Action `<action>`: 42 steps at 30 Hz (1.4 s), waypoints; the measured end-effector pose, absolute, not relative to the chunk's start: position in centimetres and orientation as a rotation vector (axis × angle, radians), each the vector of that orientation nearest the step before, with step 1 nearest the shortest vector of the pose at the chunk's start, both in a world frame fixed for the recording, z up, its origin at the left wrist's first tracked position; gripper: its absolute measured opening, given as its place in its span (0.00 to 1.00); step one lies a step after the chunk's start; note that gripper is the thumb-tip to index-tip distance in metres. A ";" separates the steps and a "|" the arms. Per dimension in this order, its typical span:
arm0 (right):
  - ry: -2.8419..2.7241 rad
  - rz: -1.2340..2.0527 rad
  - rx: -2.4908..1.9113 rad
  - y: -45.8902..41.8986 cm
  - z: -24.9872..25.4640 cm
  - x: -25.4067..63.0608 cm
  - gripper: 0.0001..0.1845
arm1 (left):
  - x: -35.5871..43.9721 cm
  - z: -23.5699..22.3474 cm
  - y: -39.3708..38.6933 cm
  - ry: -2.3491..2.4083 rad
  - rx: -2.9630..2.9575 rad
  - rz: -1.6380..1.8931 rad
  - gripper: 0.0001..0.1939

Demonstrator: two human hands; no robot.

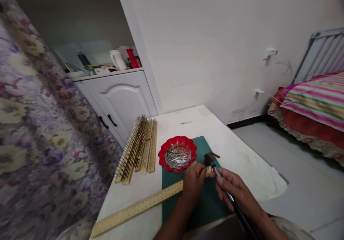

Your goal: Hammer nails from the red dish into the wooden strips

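A claw hammer (212,160) with a dark head and a shiny shaft is in my right hand (233,187), its fingers wrapped around the shaft. The head hovers by the right end of a long, pale wooden strip (139,207) with rows of small holes. My left hand (192,181) lies over the strip near that end, fingers closed in a pinch; whatever sits between the fingertips is hidden. Under the strip's right part is a green mat (172,211). Just beyond my left hand stands a red scalloped bowl (162,151) filled with loose nails (177,157).
Several wooden strips studded with upright nails (137,150) stand at the left of the white table (228,139). Two loose nails (185,123) lie toward the back. A floral curtain (64,132) hangs left, a cabinet (120,100) stands behind, and a bed (317,103) is right.
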State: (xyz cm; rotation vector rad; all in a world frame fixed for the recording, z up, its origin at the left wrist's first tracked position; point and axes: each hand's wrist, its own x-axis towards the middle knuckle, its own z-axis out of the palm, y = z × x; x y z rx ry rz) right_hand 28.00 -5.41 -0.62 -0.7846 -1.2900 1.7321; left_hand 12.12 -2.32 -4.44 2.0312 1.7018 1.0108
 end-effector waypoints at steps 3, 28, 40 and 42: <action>-1.239 1.673 -0.796 -5.4 -0.2 28.9 0.18 | 11.9 -4.1 -3.0 1.660 2.055 0.990 0.07; -1.175 1.629 -0.815 -5.1 -0.8 30.2 0.17 | 5.0 -0.4 0.6 2.259 2.021 0.148 0.08; -1.192 1.634 -0.825 -5.3 -0.7 30.2 0.18 | 5.2 -0.2 0.5 2.212 2.062 0.139 0.05; -1.198 1.627 -0.831 -5.3 -0.8 30.2 0.18 | 5.3 -0.2 0.4 2.207 2.072 0.155 0.06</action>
